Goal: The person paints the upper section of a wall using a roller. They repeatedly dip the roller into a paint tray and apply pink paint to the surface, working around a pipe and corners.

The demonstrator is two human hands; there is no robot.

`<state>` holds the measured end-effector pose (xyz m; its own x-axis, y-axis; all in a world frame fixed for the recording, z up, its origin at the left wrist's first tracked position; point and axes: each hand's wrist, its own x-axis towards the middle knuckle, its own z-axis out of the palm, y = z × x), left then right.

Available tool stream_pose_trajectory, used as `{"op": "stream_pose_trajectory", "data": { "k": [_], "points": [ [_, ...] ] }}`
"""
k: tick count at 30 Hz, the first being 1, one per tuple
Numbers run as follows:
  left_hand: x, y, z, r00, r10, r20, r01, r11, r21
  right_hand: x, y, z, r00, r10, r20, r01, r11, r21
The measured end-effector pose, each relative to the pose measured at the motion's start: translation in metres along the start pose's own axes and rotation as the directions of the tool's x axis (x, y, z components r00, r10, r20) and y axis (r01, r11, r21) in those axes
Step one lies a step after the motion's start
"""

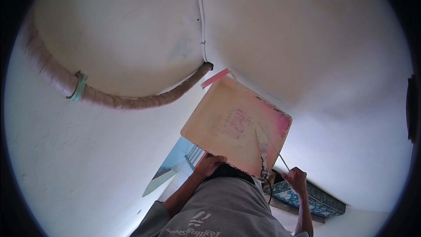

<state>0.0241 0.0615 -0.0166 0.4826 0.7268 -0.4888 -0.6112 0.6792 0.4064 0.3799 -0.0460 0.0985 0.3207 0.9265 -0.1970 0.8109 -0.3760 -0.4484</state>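
In front of my body is a square, cream-coloured plastic piece (219, 114) with rounded corners, pink stains and dark, chipped edges. It looks like a cut-open container, though I cannot tell its exact kind. My left hand (212, 163) grips its near edge, thumb on top and fingers hidden beneath. Closed around the lower end of a thin, light rod (280, 157) is my right hand (296, 178), just off the piece's right side. The rod slants up and left over the cream surface, and its far end is hard to make out. A pink strip (215, 78) sits at the far corner.
A thick wrapped pipe (131, 102) curves along the left wall, held by a green clamp (78, 86). A white cable conduit (201, 22) runs up the corner. Blue patterned furniture (315, 199) stands at lower right; an opening with blue (175, 153) lies at lower left.
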Motion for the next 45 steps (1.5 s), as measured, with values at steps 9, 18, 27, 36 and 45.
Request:
{"op": "stream_pose_trajectory", "data": {
  "k": [9, 18, 27, 36, 45],
  "points": [
    [-0.006, 0.001, -0.001, 1.000, 0.008, 0.020, -0.008, 1.000, 0.019, -0.003, -0.004, 0.016, 0.999, -0.027, 0.041, 0.029, 0.999, -0.028],
    [-0.008, 0.008, 0.009, 0.999, 0.044, 0.029, -0.044, 0.999, 0.021, -0.006, -0.011, 0.013, 0.996, 0.031, 0.084, -0.026, 0.998, -0.056],
    [-0.007, 0.005, -0.004, 0.997, 0.028, 0.071, -0.029, 0.999, 0.012, -0.018, -0.080, -0.006, 0.794, -0.417, -0.442, 0.359, 0.909, -0.214],
    [-0.008, 0.005, 0.001, 0.998, 0.047, 0.045, -0.047, 0.999, 0.004, 0.011, -0.076, -0.006, 0.955, -0.156, -0.254, 0.138, 0.987, -0.084],
    [-0.014, 0.005, 0.005, 0.998, 0.057, 0.033, -0.057, 0.998, -0.002, 0.003, -0.038, -0.028, 0.926, 0.137, 0.351, -0.191, 0.974, 0.122]
  ]
}}
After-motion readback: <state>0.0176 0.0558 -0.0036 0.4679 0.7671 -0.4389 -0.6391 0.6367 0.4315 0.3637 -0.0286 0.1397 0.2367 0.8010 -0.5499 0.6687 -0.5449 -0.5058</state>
